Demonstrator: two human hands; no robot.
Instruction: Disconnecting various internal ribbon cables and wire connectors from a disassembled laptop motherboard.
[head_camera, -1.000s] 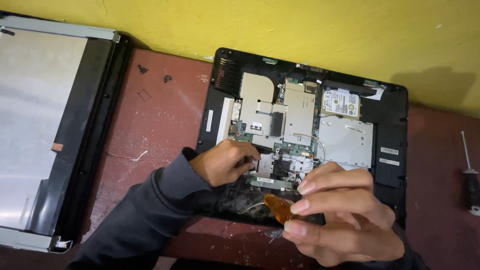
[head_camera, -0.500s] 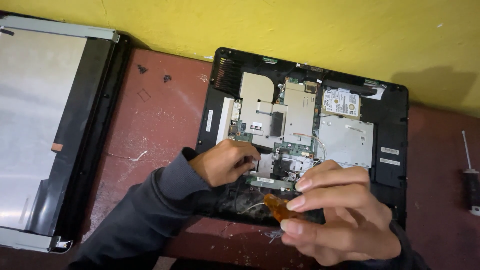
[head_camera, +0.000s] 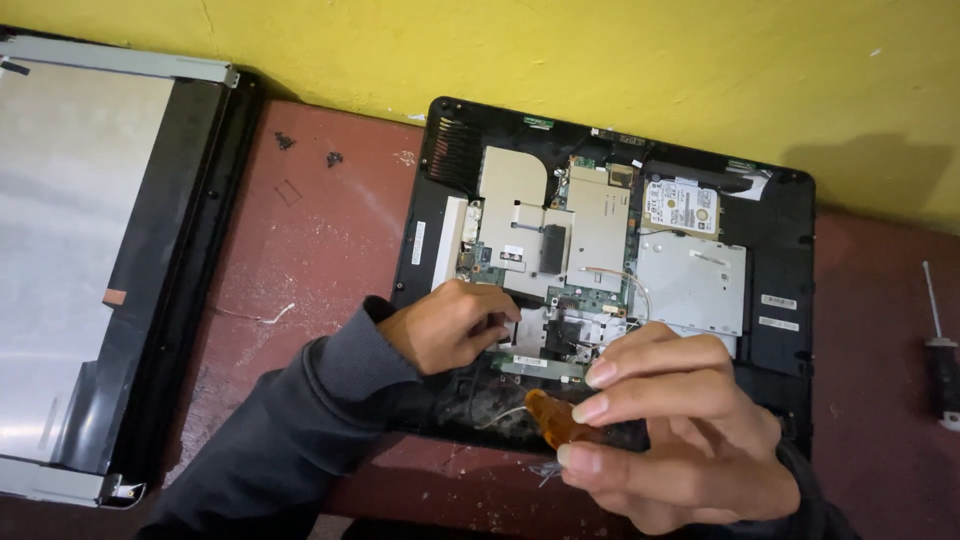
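View from above, looking down at a reddish-brown table (head_camera: 330, 240) set against a yellow wall (head_camera: 600, 60). In the centre lies an opened all-in-one computer (head_camera: 790, 300), black casing, back cover off, w/ metal shields, green circuit boards and a small silver hard drive (head_camera: 682, 207) exposed near its top right.

The person's left hand (head_camera: 450, 325), in a dark grey sleeve (head_camera: 300, 420), rests on the lower left part of the boards. Its fingers are curled in, tips pressed down on the boards beside a dark component; can't tell whether they grip anything.

The right hand (head_camera: 670, 430) is at the bottom, closest to the camera, over the computer's lower edge. Thumb and fingers are pinched shut around the amber, see-through handle of a screwdriver (head_camera: 553, 418); only the handle end shows, the rest is hidden by the hand. A thin pale wire (head_camera: 500, 417) curves just left of the handle, over the dusty bottom of the casing.

To the left, well apart from the computer, lies a detached display panel (head_camera: 80, 250), silver back w/ a black frame. Two small black screws (head_camera: 308, 150) sit on the table btwn panel and computer. At far right a second screwdriver (head_camera: 940, 350), black handle, thin shaft, lies on the table, untouched.
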